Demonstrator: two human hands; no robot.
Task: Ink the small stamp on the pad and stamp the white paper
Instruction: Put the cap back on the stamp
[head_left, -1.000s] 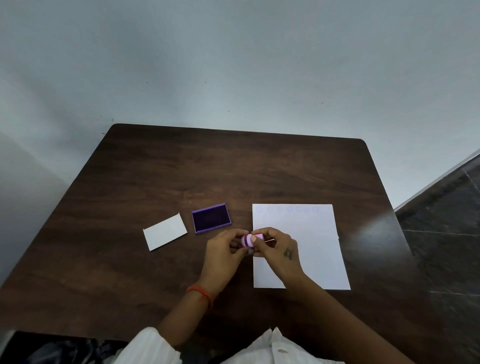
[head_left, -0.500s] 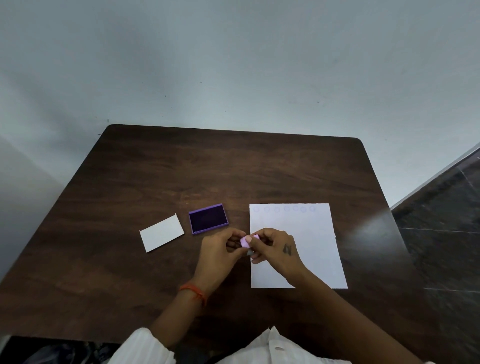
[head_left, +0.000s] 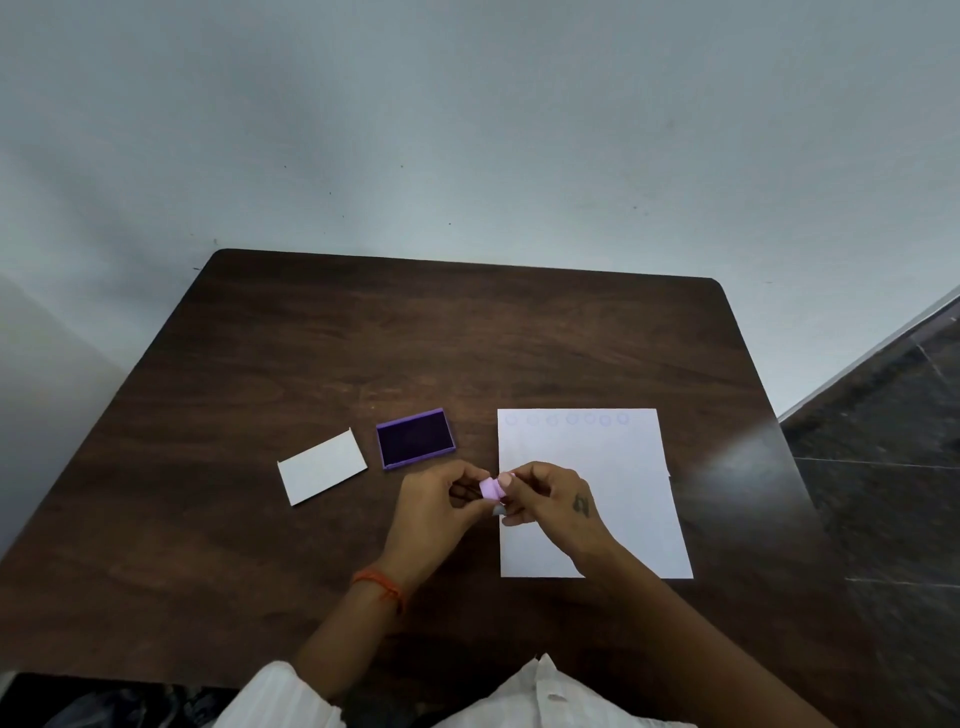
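Observation:
A small pink stamp (head_left: 491, 487) is pinched between the fingertips of my left hand (head_left: 434, 506) and my right hand (head_left: 548, 501), just above the table at the left edge of the white paper (head_left: 613, 467). The paper lies flat to the right and carries a faint row of round stamp marks (head_left: 569, 419) along its far edge. The purple ink pad (head_left: 414, 439) lies open with its dark surface up, left of the paper and just beyond my left hand. Most of the stamp is hidden by my fingers.
A white card or lid (head_left: 322, 466) lies left of the ink pad. Everything rests on a dark wooden table (head_left: 467, 338) against a pale wall. Dark tiled floor (head_left: 893, 426) shows beyond the table's right edge. An orange thread band (head_left: 382, 587) circles my left wrist.
Both hands stay together on the stamp and have turned it slightly between the fingers. The pad, card and paper have not moved.

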